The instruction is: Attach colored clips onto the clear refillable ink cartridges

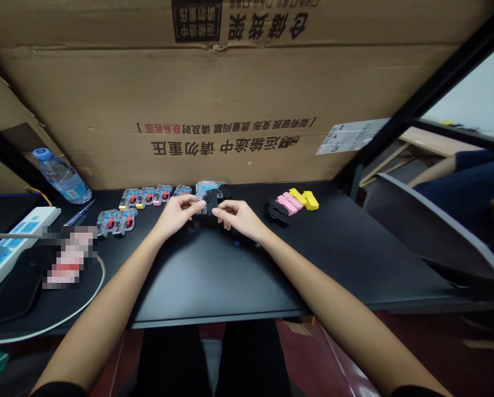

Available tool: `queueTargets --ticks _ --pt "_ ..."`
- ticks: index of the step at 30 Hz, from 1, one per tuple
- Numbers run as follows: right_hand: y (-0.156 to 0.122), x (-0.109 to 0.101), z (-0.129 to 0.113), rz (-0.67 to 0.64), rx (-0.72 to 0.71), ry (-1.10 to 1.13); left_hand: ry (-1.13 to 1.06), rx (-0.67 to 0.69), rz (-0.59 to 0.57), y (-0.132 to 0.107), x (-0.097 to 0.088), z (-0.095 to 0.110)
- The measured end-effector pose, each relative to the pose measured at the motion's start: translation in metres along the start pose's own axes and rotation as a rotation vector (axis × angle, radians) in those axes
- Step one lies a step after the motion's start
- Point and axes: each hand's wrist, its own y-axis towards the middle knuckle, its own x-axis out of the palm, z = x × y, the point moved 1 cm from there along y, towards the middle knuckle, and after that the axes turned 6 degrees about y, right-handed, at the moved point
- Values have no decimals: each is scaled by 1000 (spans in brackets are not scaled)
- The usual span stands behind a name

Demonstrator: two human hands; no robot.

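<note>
Black plastic piece is pinched between the fingertips of the left hand and right hand, near the far edge of the table; uneven thumb pressure could twist it loose, knocking the clear casings beyond.

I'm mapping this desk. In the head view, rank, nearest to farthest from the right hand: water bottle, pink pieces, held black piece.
1. Held black piece: at the right hand.
2. Pink pieces: to its right.
3. Water bottle: far left.
</note>
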Motion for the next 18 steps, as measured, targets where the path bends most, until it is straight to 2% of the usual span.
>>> queueTargets --ticks 4,13,18 --pt "1 0 2 14 16 18 -27 -9 -82 -2 2 -1" --pt "1 0 -2 71 9 50 -69 22 -120 -3 4 7" --pt "4 -8 -2 226 -75 135 -70 64 -113 -4 -1 12"
